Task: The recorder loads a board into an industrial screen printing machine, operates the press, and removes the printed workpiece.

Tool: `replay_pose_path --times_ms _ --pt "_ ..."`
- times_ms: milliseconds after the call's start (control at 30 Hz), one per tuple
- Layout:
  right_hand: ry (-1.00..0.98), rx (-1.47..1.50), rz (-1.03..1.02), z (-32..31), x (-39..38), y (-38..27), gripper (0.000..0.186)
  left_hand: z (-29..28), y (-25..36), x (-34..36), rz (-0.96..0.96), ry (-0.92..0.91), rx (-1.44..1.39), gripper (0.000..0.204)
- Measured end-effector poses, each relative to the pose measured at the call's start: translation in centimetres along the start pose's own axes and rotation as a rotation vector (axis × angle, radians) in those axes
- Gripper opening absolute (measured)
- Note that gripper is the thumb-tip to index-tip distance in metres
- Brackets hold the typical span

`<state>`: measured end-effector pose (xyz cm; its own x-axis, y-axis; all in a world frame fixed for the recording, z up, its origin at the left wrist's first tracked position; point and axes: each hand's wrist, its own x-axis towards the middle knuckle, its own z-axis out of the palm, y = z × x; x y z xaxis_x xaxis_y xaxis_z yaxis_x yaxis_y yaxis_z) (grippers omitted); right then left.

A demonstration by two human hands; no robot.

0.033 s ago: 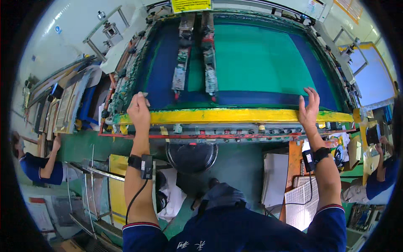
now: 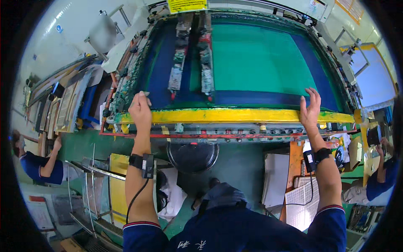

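My left hand (image 2: 140, 105), fingers curled, is at the near yellow-taped edge (image 2: 218, 116) of a large printing screen; whether it grips anything is hidden. My right hand (image 2: 311, 107) is over the same edge farther right, fingers apart and bent at the tips. The screen has a green middle (image 2: 260, 59) inside a dark blue border (image 2: 256, 98). Two ink-smeared squeegee holders (image 2: 176, 71) (image 2: 207, 73) stand over its left part, running front to back, with red tips toward me.
Racked boards and frames (image 2: 63, 105) line the left side. A black round container (image 2: 191, 157) stands below the screen. A metal rail (image 2: 105, 172) is at lower left, an orange bench (image 2: 294, 159) at right. Other people in dark shirts are at far left (image 2: 42, 166) and far right (image 2: 380, 178).
The two squeegee holders have shifted slightly left over the screen. My hands stay at the near edge, with little visible movement.
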<state>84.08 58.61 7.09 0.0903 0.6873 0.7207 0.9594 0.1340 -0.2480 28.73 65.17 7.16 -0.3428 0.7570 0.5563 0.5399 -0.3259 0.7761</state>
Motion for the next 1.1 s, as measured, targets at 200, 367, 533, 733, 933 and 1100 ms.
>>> replay_pose_path --times_ms 200,367,533,733,933,1100 --pt "-0.011 0.010 0.024 0.0 -0.1 -0.2 0.030 -0.1 0.1 -0.1 -0.014 -0.008 0.029 0.034" --pt "-0.048 -0.005 0.053 0.1 -0.3 -0.1 0.030 -0.3 -0.5 0.0 0.007 0.003 -0.003 0.033" --pt "-0.009 -0.003 0.031 0.2 -0.4 0.3 0.029 0.0 0.2 -0.1 -0.004 -0.007 0.016 0.034" --pt "-0.034 -0.003 0.028 0.2 -0.3 0.2 0.029 0.0 -0.6 0.0 0.054 -0.017 0.018 0.035" --pt "-0.017 -0.008 0.027 0.4 -0.3 0.3 0.029 0.0 -0.4 0.0 0.042 -0.018 0.009 0.034" --pt "-0.009 -0.012 0.026 0.2 -0.3 0.2 0.030 0.0 -0.1 0.0 0.012 -0.030 0.037 0.034"
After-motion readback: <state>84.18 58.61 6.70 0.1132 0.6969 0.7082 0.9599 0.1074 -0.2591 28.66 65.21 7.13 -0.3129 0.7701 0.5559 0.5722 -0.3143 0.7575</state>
